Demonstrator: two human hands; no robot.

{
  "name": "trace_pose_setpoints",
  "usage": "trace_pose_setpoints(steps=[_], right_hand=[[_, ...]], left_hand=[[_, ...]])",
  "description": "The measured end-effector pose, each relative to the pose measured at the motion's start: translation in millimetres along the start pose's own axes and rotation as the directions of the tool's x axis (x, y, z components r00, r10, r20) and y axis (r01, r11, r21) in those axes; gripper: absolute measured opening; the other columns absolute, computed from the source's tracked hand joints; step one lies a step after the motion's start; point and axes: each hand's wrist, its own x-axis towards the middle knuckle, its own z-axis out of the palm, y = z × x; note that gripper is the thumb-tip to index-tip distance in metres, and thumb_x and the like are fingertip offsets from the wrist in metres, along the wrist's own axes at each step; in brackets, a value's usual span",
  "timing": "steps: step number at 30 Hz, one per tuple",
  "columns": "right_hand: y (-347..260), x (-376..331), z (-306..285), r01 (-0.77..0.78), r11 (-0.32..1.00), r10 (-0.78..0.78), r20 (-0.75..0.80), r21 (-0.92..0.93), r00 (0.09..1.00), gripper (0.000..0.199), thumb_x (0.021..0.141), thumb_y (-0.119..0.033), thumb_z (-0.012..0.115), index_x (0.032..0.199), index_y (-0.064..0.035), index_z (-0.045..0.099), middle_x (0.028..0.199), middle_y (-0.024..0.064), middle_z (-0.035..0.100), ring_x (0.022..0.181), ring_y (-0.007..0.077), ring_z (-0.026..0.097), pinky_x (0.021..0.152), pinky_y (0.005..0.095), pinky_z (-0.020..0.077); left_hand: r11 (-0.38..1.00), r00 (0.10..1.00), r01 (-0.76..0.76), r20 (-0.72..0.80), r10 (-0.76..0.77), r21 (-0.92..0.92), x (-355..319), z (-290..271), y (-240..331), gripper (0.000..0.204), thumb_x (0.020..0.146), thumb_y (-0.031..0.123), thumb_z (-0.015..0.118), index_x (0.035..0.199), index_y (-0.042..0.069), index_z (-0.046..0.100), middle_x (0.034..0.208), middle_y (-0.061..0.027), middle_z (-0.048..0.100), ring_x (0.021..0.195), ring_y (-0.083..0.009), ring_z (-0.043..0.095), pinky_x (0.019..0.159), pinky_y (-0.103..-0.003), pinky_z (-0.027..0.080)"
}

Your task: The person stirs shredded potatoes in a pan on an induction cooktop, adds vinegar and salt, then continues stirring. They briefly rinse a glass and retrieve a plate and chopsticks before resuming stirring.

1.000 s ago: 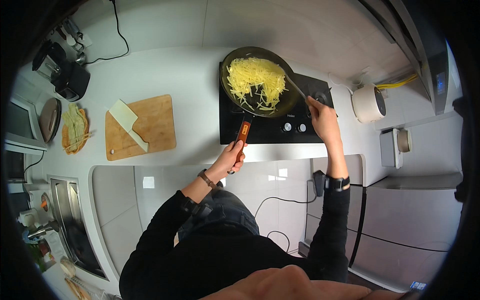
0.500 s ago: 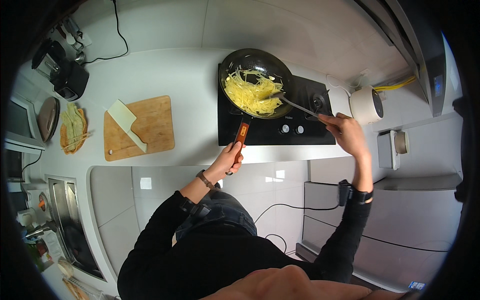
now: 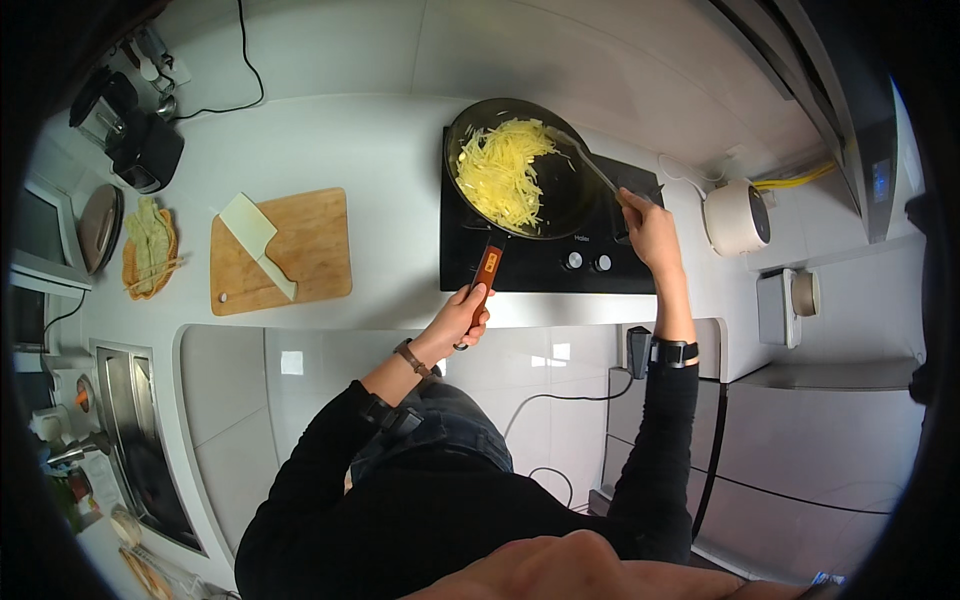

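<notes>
A dark wok [image 3: 570, 205] sits on the black gas stove [image 3: 628, 270], its wooden handle pointing toward me. My left hand [image 3: 466, 315] is wrapped round that handle [image 3: 487, 264]. Pale yellow shreds [image 3: 498, 172], looking like shredded potato, are heaped in the left part of the wok. My right hand [image 3: 648, 228] grips a long-handled spatula [image 3: 592, 166]; its head rests inside the wok at the far right edge of the shreds. The wok's right side is bare and dark.
Left of the stove lies a wooden cutting board [image 3: 320, 250] with a white-bladed cleaver [image 3: 250, 228] on it. Beyond are a basket with cloth [image 3: 150, 250] and a black blender [image 3: 145, 150]. A white rounded appliance [image 3: 732, 218] stands right of the stove; a sink [image 3: 135, 400] is far left.
My right hand has moved left and away from me with the spatula, its head now farther back in the wok. The shreds have shifted to the left. My left hand keeps its hold.
</notes>
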Motion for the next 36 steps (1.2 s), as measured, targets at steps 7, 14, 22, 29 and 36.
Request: trace_pose_setpoints(steps=[7,14,22,29,36], right_hand=[[-38,-15,46,0.096,0.964,-0.135,0.147,0.248,0.98,0.034,0.101,-0.009,0.065,0.134,-0.0033,0.068,0.123,0.0237,0.071,0.114,0.0408,0.069,0.096,0.0399,0.0559],[-49,-53,-89,0.268,0.96,-0.279,0.215,0.08,0.936,0.031,0.094,-0.006,0.07,0.125,-0.0058,0.074,0.101,0.022,0.075,0.089,0.0422,0.071,0.081,0.0451,0.0565],[-79,-59,-71,0.269,0.96,-0.28,0.294,0.079,0.914,0.024,0.095,-0.009,0.068,0.117,-0.0082,0.077,0.1,0.022,0.074,0.091,0.0426,0.071,0.082,0.0476,0.058],[-44,-24,-25,0.102,0.99,-0.11,0.069,0.099,0.992,0.028,0.099,-0.009,0.064,0.124,-0.0078,0.075,0.103,0.024,0.073,0.094,0.042,0.071,0.082,0.048,0.0585],[-37,16,48,0.096,0.958,-0.083,-0.057,0.269,0.995,0.031,0.099,-0.013,0.066,0.129,-0.0043,0.071,0.109,0.0278,0.071,0.102,0.0442,0.07,0.089,0.0464,0.0565]], left_hand=[[1.0,1.0,0.001,0.004,-0.001,-0.009,1,0,-1,0.042,0.114,0.045,0.041,0.132,0.008,0.05,0.075,0.0014,0.05,0.05,-0.0057,0.039,0.041,-0.022,0.031],[1.0,1.0,-0.005,0.007,0.005,-0.017,0,0,-1,0.042,0.115,0.045,0.041,0.131,0.008,0.051,0.075,0.0013,0.05,0.05,-0.0058,0.04,0.041,-0.022,0.032],[1.0,1.0,-0.003,-0.003,0.003,-0.019,-1,2,0,0.041,0.115,0.044,0.04,0.131,0.007,0.051,0.075,0.0017,0.05,0.049,-0.0058,0.039,0.04,-0.022,0.031],[1.0,1.0,0.003,-0.022,-0.003,0.017,0,2,0,0.041,0.115,0.044,0.039,0.13,0.008,0.051,0.075,0.0022,0.049,0.049,-0.0051,0.038,0.04,-0.021,0.03],[1.0,1.0,-0.003,-0.01,0.003,0.011,1,0,-1,0.04,0.115,0.044,0.041,0.13,0.008,0.051,0.074,0.0023,0.049,0.05,-0.005,0.038,0.04,-0.022,0.03]])
